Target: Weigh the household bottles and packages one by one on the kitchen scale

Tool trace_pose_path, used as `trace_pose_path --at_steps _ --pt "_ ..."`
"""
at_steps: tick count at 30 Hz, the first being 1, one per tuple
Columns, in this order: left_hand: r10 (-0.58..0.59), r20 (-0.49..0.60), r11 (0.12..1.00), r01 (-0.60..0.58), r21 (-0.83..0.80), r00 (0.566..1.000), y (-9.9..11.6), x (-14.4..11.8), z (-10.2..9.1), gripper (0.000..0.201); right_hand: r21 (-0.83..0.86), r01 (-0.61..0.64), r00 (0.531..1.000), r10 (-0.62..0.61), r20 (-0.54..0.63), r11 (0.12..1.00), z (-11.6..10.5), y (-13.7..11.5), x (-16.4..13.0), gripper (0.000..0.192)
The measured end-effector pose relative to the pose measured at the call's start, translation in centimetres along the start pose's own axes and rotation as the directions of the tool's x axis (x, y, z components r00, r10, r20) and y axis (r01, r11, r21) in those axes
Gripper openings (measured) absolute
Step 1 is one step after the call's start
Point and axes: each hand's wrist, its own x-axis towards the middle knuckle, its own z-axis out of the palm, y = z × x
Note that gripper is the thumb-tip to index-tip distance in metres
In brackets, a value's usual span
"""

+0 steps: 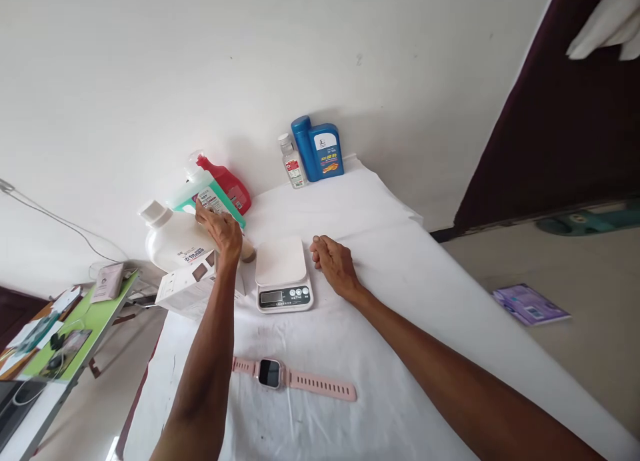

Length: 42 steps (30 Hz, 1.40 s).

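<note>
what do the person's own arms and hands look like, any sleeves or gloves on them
The left hand and right hand are ungloved, with no band visible at either wrist. The left forearm and right forearm are bare as far as they show, without sleeves. Rings are hard to rule out.

One camera, on the person's head, looks forward and down, quite near above the worktop (300, 424), toward the wall (400, 61).

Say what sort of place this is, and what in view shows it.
Probably a room in a home, perhaps a small office: a household-style large white bottle stands on a white-draped table, and a green-topped desk is nearby.
</note>
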Motion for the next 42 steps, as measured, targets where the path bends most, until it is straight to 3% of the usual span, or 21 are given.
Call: trace_pose_path --at_steps 5,10,13,17,25,29,35,39,42 --pt "-0.11 0.017 0.994 0.11 -0.001 0.994 0.5 -0.1 -0.3 0.029 0.001 -0.006 1.0 0.006 0.009 1.0 0.0 0.0 0.1 0.05" --pt "0.023 -0.064 0.979 -0.036 -0.201 0.998 1.1 -0.3 -1.1 0.012 -0.007 -0.004 1.0 0.005 0.015 1.0 0.0 0.0 0.1 0.045" --pt "0.09 -0.092 0.92 -0.119 -0.373 0.992 1.7 0.0 -1.8 0.028 -0.039 0.011 1.0 -0.011 -0.004 0.999 0.1 0.0 0.3 0.044" --pt "0.145 -0.105 0.873 -0.177 -0.455 0.984 2.6 0.2 -2.3 0.042 -0.1 0.025 1.0 -0.025 0.0 0.995 0.0 0.0 0.4 0.043" --pt "0.097 -0.156 0.857 -0.162 -0.49 0.983 2.6 0.9 -2.9 0.029 -0.144 0.018 0.999 -0.013 0.031 0.989 -0.1 0.2 0.4 0.043" --pt "0.059 -0.052 0.791 -0.078 -0.607 0.997 2.2 0.7 -2.9 0.031 -0.137 0.029 0.999 -0.027 0.021 0.99 0.0 0.4 0.4 0.043" --pt "0.04 0.127 0.728 0.059 -0.684 0.991 2.4 -1.8 -1.8 0.034 -0.141 0.021 1.0 -0.021 0.006 0.99 0.1 0.3 0.3 0.04" --pt "0.06 0.147 0.722 0.059 -0.69 0.987 2.6 -3.0 -2.1 0.032 -0.184 0.035 0.999 -0.038 -0.008 0.982 0.1 0.2 0.2 0.037" --pt "0.146 0.182 0.742 0.013 -0.67 0.972 3.1 -3.7 -2.7 0.034 -0.207 0.046 0.999 -0.046 0.001 0.977 0.0 0.1 0.1 0.038"
